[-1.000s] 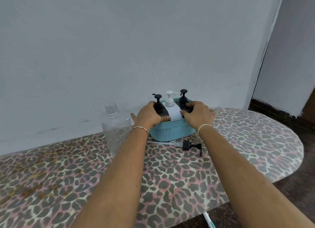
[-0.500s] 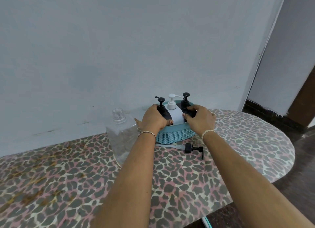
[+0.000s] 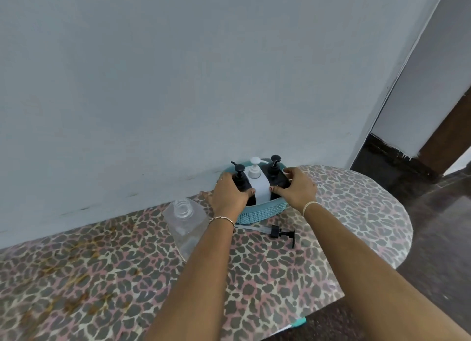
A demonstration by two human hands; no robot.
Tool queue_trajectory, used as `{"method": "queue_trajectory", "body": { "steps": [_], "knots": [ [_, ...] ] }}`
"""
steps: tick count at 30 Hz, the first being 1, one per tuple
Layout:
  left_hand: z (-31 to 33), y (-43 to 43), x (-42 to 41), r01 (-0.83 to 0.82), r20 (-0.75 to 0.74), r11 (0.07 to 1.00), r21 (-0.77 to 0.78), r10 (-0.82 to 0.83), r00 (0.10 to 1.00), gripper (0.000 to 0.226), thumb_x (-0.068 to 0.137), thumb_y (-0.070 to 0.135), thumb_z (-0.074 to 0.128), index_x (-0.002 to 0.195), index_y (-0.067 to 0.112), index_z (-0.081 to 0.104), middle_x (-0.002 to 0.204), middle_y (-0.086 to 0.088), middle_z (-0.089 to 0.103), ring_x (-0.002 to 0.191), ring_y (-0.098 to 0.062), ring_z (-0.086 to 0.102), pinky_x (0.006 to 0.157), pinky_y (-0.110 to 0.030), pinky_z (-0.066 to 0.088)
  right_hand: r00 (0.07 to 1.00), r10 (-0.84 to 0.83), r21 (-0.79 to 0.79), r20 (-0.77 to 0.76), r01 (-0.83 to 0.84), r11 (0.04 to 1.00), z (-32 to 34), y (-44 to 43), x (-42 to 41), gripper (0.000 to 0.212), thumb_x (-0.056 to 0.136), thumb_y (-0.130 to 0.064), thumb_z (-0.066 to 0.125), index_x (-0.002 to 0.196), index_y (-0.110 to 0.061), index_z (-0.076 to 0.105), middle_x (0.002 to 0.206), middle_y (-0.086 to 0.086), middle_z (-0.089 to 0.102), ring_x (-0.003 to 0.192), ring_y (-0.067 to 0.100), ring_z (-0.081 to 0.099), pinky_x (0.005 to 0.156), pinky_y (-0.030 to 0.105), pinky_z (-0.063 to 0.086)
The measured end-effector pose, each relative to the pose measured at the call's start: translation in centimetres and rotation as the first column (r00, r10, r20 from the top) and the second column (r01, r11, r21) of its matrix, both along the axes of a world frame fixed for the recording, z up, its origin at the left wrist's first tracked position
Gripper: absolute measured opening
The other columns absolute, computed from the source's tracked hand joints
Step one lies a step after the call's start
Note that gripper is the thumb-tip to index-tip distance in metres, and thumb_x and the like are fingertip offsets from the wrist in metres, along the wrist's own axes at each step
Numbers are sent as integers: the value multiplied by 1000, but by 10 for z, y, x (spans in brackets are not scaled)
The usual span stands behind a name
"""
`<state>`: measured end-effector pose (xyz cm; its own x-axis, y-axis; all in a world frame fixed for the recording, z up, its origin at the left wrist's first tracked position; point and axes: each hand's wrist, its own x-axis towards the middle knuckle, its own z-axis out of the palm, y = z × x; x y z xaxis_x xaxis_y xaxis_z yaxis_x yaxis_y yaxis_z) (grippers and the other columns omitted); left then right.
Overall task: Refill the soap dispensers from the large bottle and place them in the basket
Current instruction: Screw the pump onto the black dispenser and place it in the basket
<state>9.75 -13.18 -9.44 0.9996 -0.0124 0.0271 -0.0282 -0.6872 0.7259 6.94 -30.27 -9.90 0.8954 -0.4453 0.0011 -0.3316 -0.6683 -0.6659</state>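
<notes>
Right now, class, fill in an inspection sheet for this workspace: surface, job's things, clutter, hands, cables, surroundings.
Surface: leopard-print table cover, brownish stains at left.
Job's things: teal woven plastic basket holds left black pump dispenser, white pump dispenser, right black pump dispenser, upright; large clear plastic bottle, uncapped, left of it; loose black pump head lying in front.
Clutter: nothing seen.
Hands: left hand and right hand grip the basket's ends, thumbs on the black dispensers.
Cables: nothing seen.
Surroundings: pale grey wall behind; dark floor at right.

Thin metal bracelet (image 3: 221, 219) L wrist; pale band (image 3: 310, 206) R wrist; nails (image 3: 252, 192) painted.
</notes>
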Motion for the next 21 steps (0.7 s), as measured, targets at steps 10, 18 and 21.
{"method": "queue_trajectory", "body": {
  "steps": [10,18,21],
  "knots": [
    [17,-12,1,-136,-16,985,-108,135,991,31,83,24,72,110,11,66,109,-6,69,105,-26,61,86,-33,47,983,97,-156,-159,-122,980,10,-6,13,45,80,-46,68,121,-28,59,110,-5,67,105,22,59,101,44,31],
    [6,-16,-25,-55,-44,990,-133,49,998,79,74,19,80,142,18,40,138,2,52,126,-16,48,108,-29,37,973,124,-150,-193,-154,977,15,-11,10,66,79,-53,67,136,-26,47,124,-1,57,116,20,52,100,41,26],
    [4,-17,-25,-56,-59,995,-82,52,997,84,77,16,78,147,15,32,149,-1,40,137,-18,37,114,-30,27,969,90,-164,-229,-130,978,15,-3,12,90,69,-66,68,142,-24,37,137,1,48,124,22,47,107,45,22]
  ]
}}
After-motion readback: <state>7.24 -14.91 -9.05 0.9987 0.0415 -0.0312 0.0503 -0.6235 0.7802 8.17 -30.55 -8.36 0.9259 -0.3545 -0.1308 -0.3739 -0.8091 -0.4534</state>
